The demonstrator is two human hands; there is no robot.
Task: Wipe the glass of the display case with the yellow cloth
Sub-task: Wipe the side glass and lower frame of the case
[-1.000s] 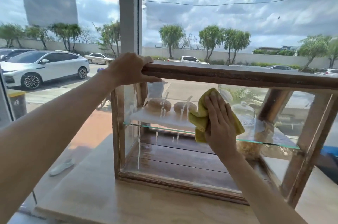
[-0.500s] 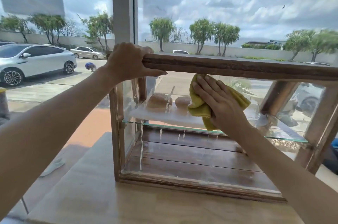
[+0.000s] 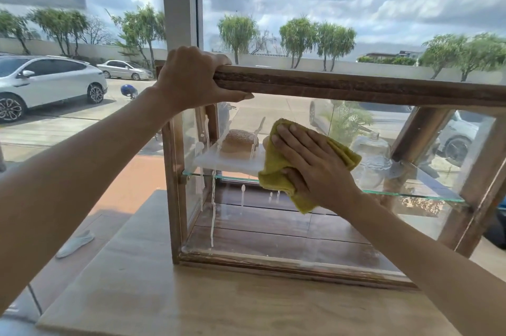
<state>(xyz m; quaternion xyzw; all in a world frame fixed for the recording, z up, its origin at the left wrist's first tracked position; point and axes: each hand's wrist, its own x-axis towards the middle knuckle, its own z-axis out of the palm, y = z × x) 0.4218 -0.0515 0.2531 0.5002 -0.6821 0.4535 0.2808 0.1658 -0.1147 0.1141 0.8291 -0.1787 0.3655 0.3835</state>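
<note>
Streaks are the nearest risk here. White drips of cleaning liquid (image 3: 213, 212) run down the left part of the front glass pane (image 3: 273, 226) of the wood-framed display case (image 3: 356, 86), and several have already reached the bottom rail. The crumpled yellow cloth (image 3: 276, 168) sits against the middle of that pane, level with the glass shelf (image 3: 410, 193) inside, with the runs just beside it on its left. If they dry in the strong daylight before the cloth gets to them, they will likely leave marks, and liquid pooling at the bottom rail could soak into the worn wood.

The right hand (image 3: 315, 168) presses the cloth flat to the glass, its fingers (image 3: 293, 134) stretched out straight over the fabric rather than curled round it. Held that way, the cloth could slide out from under the palm on a fast stroke, and bare skin would smear the pane.

The left hand (image 3: 191, 78) grasps the top rail of the frame at its left corner, fingers wrapped over the top and thumb underneath. That steadies the case, which stands near the edge of the pale wooden worktop (image 3: 191, 302). Hard pushing on the glass might still shove the case back or rattle the seeded bun (image 3: 239, 141) on its white board (image 3: 232, 161) and the clear glass jar (image 3: 372, 154) on the shelf. A thin pane in an old frame may also flex under too much pressure.
</note>
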